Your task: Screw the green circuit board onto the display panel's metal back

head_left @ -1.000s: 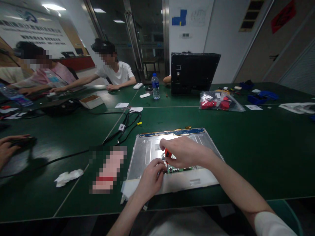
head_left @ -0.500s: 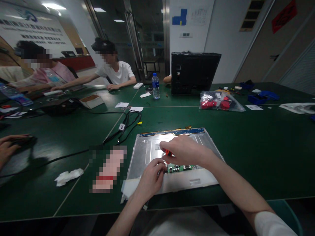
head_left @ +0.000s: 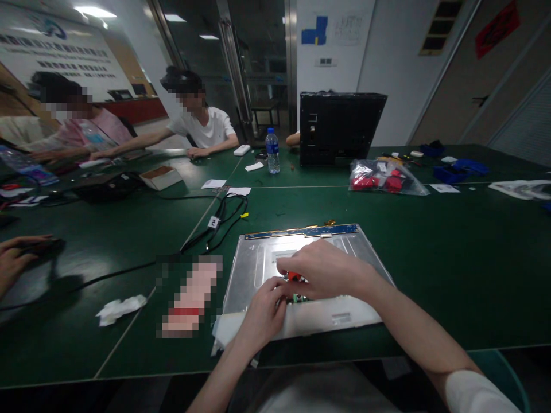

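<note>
A flat silvery display panel (head_left: 249, 258) lies back up in front of me, with a blue circuit strip (head_left: 297, 232) along its far edge. My right hand (head_left: 322, 269) is closed around a small screwdriver (head_left: 294, 276) with a red and black handle, over the middle of the panel. Its tip is hidden by my fingers. Beside it, my left hand (head_left: 267, 307) has its fingers curled together at the left end of a green circuit board (head_left: 298, 298). What those fingertips hold, if anything, cannot be seen. Most of the board is covered by my right hand.
Black cables (head_left: 219, 215) run along the green table (head_left: 447, 264) left of the panel. A crumpled tissue (head_left: 121, 310) lies nearer the left. Further back stand a water bottle (head_left: 272, 151), a black monitor (head_left: 342, 129) and a plastic bag (head_left: 383, 176) with red items. Co-workers sit at the left.
My right hand has turned and dropped slightly toward the circuit board, covering more of it. More of the screwdriver's red handle shows. My left hand stays in place.
</note>
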A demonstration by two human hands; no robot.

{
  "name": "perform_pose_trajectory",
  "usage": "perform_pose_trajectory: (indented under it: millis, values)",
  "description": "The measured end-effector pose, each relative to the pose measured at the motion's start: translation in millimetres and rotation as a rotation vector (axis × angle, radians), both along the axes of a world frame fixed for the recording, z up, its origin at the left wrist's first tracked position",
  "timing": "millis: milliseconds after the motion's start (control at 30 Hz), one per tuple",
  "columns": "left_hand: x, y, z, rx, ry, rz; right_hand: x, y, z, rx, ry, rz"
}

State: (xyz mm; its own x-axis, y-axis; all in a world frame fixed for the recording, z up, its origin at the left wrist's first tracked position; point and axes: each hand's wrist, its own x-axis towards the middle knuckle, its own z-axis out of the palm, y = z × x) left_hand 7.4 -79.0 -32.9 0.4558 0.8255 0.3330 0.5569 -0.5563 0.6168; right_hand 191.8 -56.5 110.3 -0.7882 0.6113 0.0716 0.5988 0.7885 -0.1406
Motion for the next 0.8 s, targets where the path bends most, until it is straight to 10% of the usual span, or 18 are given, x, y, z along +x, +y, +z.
perform_pose_trajectory:
  millis: [800]
  values:
    - [0.8,-0.5,4.6,-0.037,-0.017,0.002,0.0,-2.7,4.6,-0.044,0.031,0.055]
